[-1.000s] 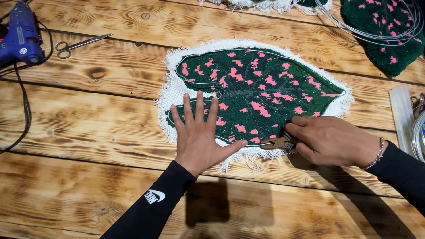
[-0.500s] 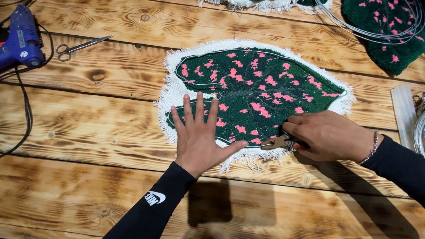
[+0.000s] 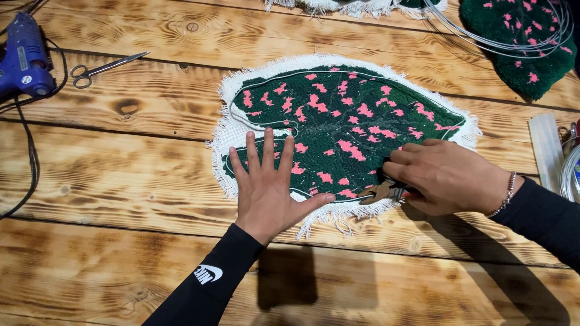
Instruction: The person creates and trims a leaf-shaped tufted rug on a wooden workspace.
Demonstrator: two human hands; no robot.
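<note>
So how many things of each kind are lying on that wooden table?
Green and pink tufted pieces: 3
Scissors: 1
Blue glue gun: 1
Pliers in the right hand: 1
Wire coil: 1
Total: 7

No packages, signs or screens are seen. Two labels are found on the blue glue gun (image 3: pixel 24 60) lying at the far left of the desk (image 3: pixel 121 265): a narrow pale strip (image 3: pixel 22 58) is set lengthwise along its body, and a small round sticker (image 3: pixel 26 79), light with a dark centre, is placed just below it, near the nozzle end.
</note>
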